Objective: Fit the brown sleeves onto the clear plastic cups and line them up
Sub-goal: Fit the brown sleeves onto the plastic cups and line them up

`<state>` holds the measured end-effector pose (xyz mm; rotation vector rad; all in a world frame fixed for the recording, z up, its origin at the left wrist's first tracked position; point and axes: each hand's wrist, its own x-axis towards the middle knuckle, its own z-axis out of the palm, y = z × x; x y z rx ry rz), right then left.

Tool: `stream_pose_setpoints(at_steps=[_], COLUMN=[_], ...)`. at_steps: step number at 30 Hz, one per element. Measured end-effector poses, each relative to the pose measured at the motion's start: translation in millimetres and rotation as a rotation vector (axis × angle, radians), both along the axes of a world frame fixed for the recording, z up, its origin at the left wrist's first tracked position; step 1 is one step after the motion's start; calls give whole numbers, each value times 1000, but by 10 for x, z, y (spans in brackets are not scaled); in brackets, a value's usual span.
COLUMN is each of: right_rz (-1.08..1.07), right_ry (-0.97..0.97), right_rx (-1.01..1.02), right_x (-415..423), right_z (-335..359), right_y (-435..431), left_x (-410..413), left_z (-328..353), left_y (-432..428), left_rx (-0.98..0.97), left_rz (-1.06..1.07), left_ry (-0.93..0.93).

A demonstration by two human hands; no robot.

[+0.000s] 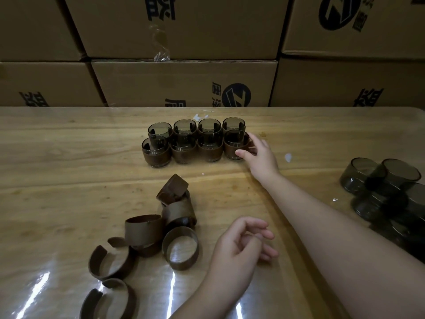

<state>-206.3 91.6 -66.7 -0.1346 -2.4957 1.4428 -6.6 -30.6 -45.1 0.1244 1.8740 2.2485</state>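
Several clear cups wearing brown sleeves [184,148] stand in two tight rows at the middle of the wooden table [69,171]. My right hand [259,155] reaches to the right end of the front row, with thumb and fingers around the end sleeved cup [235,147], which rests on the table. My left hand [239,247] hovers low near the table's front, fingers loosely curled and holding nothing. Just left of it lies a pile of loose brown sleeves [147,231]; some are closed rings, others lie split apart. Bare clear cups [386,192] lie heaped at the right edge.
Stacked cardboard boxes [184,84] form a wall right behind the table's far edge. A small white scrap [288,157] lies to the right of my right hand. The table top is glossy and shows glare streaks near the front.
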Motion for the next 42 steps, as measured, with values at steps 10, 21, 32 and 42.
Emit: stream_pose_setpoints(at_steps=[10, 21, 32, 42], right_rz=[-24, 29, 104, -208], right_ry=[-8, 102, -127, -67], right_rx=[19, 140, -147, 862], right_x=[33, 703, 1967, 2566], right_z=[-25, 35, 116, 341], right_y=[-31, -87, 258, 580], left_x=[6, 69, 120, 133], left_z=[-27, -10, -20, -42], left_y=[13, 20, -10, -36], left_rx=[-32, -3, -27, -59], left_rz=[7, 77, 129, 188], left_ry=[20, 46, 100, 120])
